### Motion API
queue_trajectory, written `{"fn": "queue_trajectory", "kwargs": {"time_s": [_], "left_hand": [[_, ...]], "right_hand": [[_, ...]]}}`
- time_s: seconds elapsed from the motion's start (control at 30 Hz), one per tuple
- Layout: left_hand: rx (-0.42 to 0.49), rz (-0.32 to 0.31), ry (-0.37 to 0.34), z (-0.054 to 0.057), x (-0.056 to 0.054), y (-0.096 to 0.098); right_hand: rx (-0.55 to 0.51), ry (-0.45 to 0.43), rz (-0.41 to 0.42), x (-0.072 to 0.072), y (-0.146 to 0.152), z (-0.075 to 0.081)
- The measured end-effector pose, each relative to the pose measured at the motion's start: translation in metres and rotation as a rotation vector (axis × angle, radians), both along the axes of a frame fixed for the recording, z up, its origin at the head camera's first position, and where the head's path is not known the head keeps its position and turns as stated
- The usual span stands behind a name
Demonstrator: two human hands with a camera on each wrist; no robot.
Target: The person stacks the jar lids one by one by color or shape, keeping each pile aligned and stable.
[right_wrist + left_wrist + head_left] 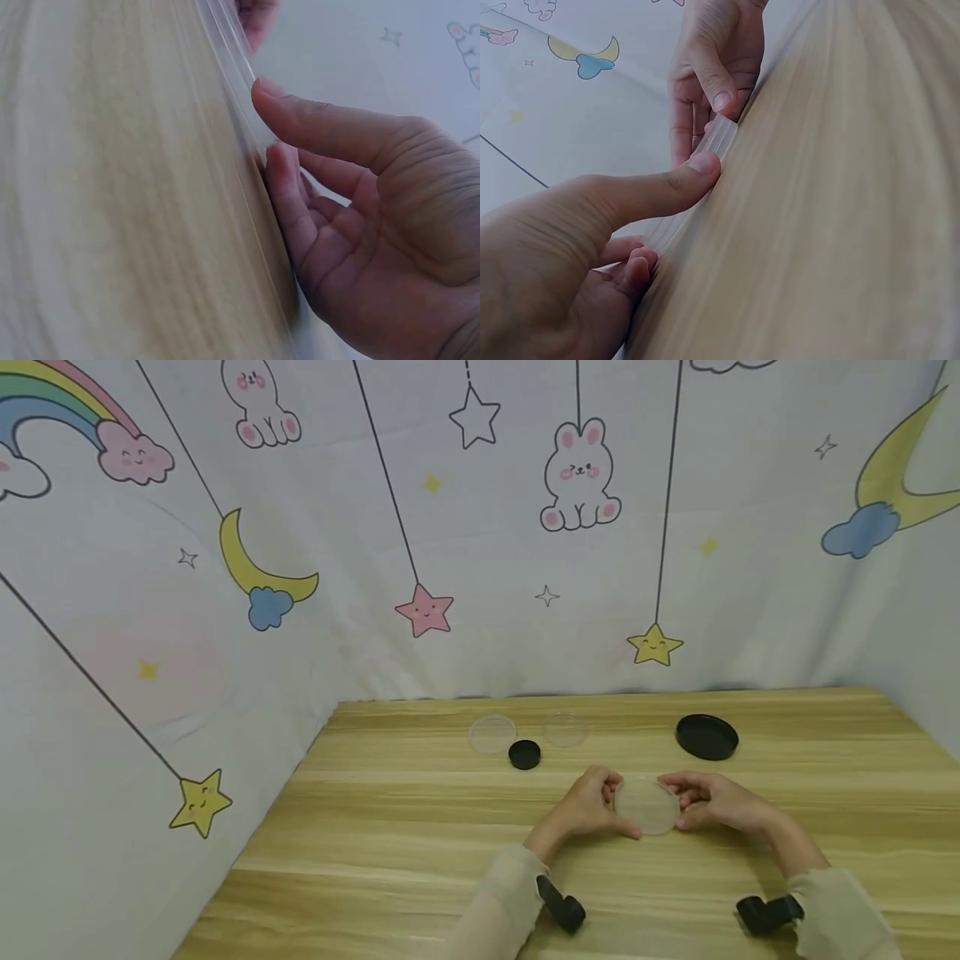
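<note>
Between the two hands, low over the tabletop, is a clear round shallow plastic dish (647, 807) with a thin side wall. My left hand (590, 803) grips its left edge, thumb along the near rim and fingers toward the far side. On the opposite edge, my right hand (717, 802) holds the rim between thumb and curled fingers. The left wrist view shows the left thumb (703, 163) on the ridged wall of the dish (718, 137). From the right wrist, the right thumb (271, 90) meets the clear rim (225, 37).
Beyond the hands lie two clear discs (492, 734) (565, 730) and a small black round cap (525, 754). A larger black shallow round lid (707, 737) lies at the back right. The wooden table (390, 827) ends at a printed cloth backdrop (510, 652).
</note>
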State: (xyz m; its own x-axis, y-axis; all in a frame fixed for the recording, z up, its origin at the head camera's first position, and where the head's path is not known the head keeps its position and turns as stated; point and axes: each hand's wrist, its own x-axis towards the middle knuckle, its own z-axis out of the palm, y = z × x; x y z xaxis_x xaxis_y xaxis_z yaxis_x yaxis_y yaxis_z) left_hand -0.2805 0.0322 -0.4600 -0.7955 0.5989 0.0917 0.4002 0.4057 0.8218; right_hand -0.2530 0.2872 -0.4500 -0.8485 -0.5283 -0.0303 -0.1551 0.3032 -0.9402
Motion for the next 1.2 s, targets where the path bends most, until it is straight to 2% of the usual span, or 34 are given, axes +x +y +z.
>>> {"fn": "queue_trajectory", "kwargs": {"time_s": [0.3, 0.63, 0.8, 1.0, 1.1, 1.2], "left_hand": [[-0.026, -0.030, 0.007, 0.000, 0.001, 0.001], [-0.031, -0.042, -0.038, 0.000, 0.005, 0.000], [0.025, -0.068, -0.055, 0.001, 0.003, -0.002], [0.078, -0.013, -0.177, 0.004, 0.003, -0.009], [0.124, 0.028, -0.175, 0.007, 0.002, -0.014], [0.219, 0.087, -0.167, 0.011, 0.000, -0.021]], "right_hand": [[-0.016, 0.037, 0.011, 0.004, 0.006, -0.001], [-0.062, -0.060, -0.042, 0.009, 0.007, -0.005], [-0.058, -0.064, -0.099, 0.007, 0.007, -0.002], [0.033, -0.037, -0.205, 0.001, -0.012, 0.012], [0.066, 0.003, -0.232, -0.007, -0.028, 0.024], [0.073, 0.036, -0.230, -0.017, -0.043, 0.039]]}}
